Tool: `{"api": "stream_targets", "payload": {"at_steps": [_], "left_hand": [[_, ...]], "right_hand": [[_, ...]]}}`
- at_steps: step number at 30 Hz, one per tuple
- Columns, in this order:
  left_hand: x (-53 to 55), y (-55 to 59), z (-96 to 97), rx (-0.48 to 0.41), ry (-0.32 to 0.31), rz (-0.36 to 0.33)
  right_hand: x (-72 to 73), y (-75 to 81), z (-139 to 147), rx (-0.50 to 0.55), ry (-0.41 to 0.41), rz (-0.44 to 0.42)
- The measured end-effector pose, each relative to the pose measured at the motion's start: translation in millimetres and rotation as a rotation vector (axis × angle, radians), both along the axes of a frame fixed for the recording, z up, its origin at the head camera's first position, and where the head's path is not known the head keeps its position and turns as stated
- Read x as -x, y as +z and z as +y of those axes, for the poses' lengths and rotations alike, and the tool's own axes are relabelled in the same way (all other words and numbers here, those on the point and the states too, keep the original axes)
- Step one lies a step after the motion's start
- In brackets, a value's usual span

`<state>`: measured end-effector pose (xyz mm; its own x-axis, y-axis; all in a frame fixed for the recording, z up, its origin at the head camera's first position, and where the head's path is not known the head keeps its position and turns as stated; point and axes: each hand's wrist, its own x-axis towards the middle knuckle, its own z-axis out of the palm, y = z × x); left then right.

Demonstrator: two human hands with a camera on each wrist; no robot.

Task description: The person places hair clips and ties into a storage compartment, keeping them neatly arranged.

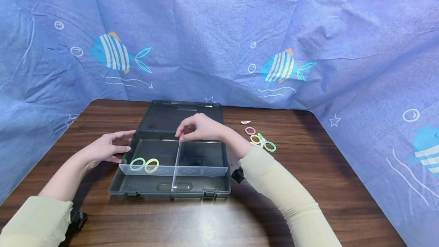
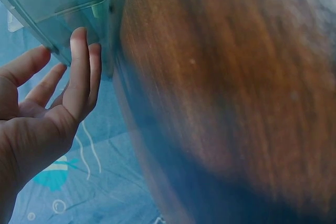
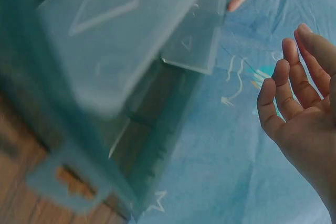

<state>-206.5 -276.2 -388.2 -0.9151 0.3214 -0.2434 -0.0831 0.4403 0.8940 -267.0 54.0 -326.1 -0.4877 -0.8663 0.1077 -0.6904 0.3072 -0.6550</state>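
A dark translucent plastic case [image 1: 202, 190] lies with its lid [image 1: 186, 115] folded back. Clear dividers [image 1: 202, 170] cross its inside. A green ring [image 1: 137, 164] and a yellow ring [image 1: 152, 166] sit at the front left divider. My left hand [image 1: 103, 148] is at the case's left side, fingers extended and thumb by the wall; whether they press on it I cannot tell. Above the middle divider hovers my right hand [image 1: 202, 128], fingers loosely bent. In the right wrist view nothing shows between the fingers of that right hand [image 3: 304, 98].
On the brown wooden table [image 1: 308, 186], right of the case, lie a pink ring [image 1: 250, 130], another yellow ring [image 1: 255, 139], a green looped piece [image 1: 269, 146] and a small whitish piece [image 1: 245, 122]. A blue fish-print cloth [image 1: 212, 37] hangs behind.
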Motion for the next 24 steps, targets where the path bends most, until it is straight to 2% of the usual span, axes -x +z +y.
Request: {"api": "stream_targets", "payload": {"at_steps": [13, 21, 24], "left_hand": [[0.1, -0.5, 1.7, -0.033, 0.007, -0.004], [0.3, 0.8, -1.4, -0.01, -0.019, -0.008], [0.8, 0.4, -3.7, 0.0, -0.023, -0.006]], "right_hand": [[0.7, 22.8, 50, 0.018, -0.091, 0.079], [-1.0, 21.4, 90, 0.054, -0.206, 0.088], [-1.9, 19.0, 105, 0.04, -0.241, 0.116]]}}
